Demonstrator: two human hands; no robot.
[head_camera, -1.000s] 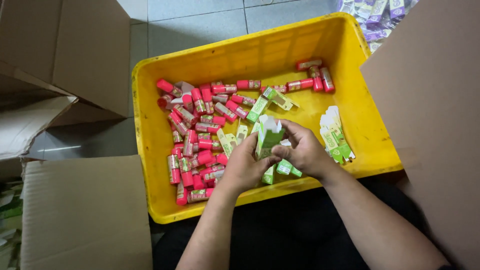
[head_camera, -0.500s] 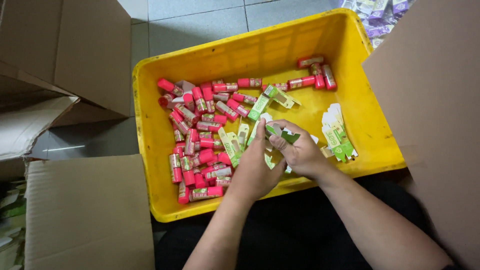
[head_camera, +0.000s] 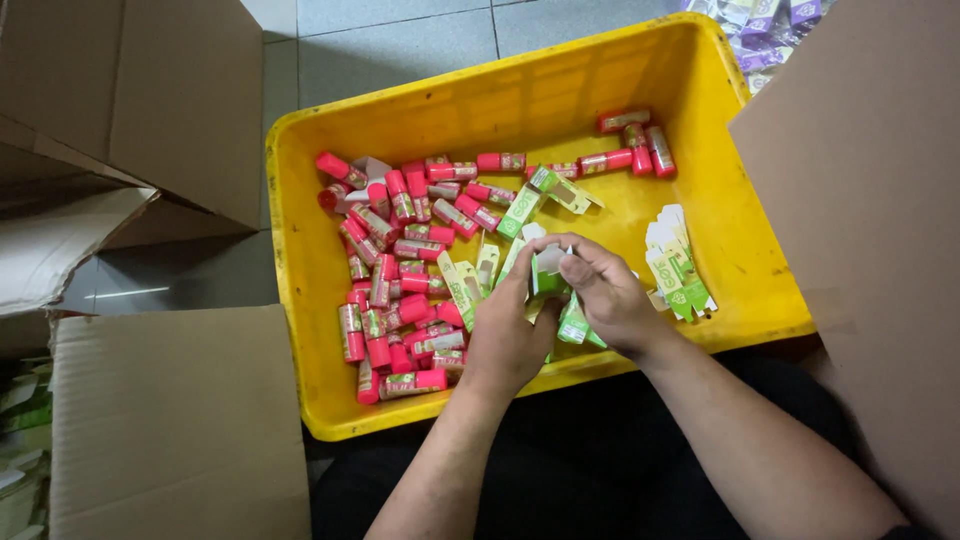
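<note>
Both your hands have moved slightly left since before: left hand (head_camera: 510, 335) and right hand (head_camera: 610, 295) grasp one small green-white carton (head_camera: 547, 272), upright, above the yellow bin's (head_camera: 420, 118) near side.

Over a yellow plastic bin (head_camera: 330, 330), the left hand (head_camera: 510, 335) and right hand (head_camera: 610, 295) together grip a small green-and-white carton (head_camera: 546, 272). Pink tubes (head_camera: 400, 260) lie heaped just left; flat cartons (head_camera: 678, 265) sit right.

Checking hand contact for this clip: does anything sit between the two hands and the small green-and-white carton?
Nothing visible does. Both the left hand and right hand already hold the small carton directly, above the yellow bin.
</note>
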